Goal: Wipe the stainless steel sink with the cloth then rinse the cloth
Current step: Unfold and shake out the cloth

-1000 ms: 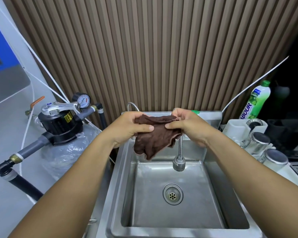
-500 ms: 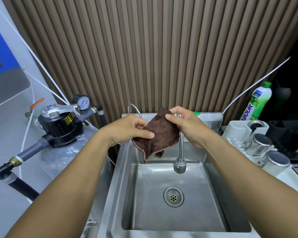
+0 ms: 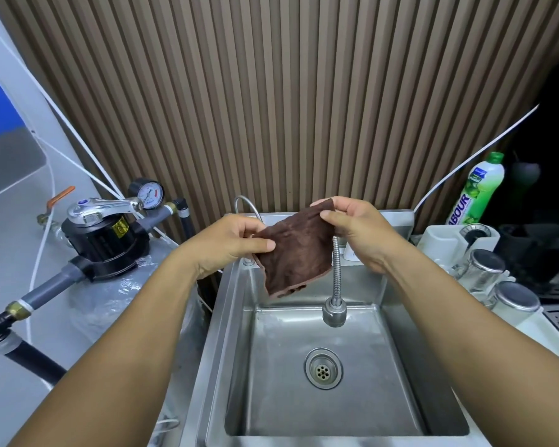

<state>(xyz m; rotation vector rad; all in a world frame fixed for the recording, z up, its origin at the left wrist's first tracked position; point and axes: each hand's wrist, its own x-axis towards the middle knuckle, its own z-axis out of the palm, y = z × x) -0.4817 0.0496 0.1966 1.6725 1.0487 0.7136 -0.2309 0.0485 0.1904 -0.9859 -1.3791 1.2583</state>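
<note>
Two hands hold the dark brown, soft square cloth (image 3: 296,253) stretched in the air above the back of the rectangular stainless steel sink (image 3: 397,366): the left hand (image 3: 229,243) pinches its left edge between thumb and fingers, and the right hand (image 3: 352,227) is closed on its upper right corner, so the hands stand apart with the fabric hanging slack between and below them. Its lower hem dangles free, just beside the flexible, ribbed metal spout (image 3: 336,279), whose nozzle points down at the basin near the round perforated drain (image 3: 322,368). No water appears to run from the nozzle, and the basin floor shows only a faint wet sheen, so the wiping probably has not begun. One risk is that a grip held only at edge and corner lets the limp cloth slide out and drop into the basin, perhaps over the drain. Another is that the hanging hem, or the right forearm close behind the hose, catches the spout and swings it aside. Bunching the fabric into one palm before pressing it to the steel would likely give firmer contact. Elbows swung wide to the right could disturb the round-lidded metal containers (image 3: 484,269) or the green dish-soap bottle (image 3: 478,191) standing on the tabletop beside the sink.
</note>
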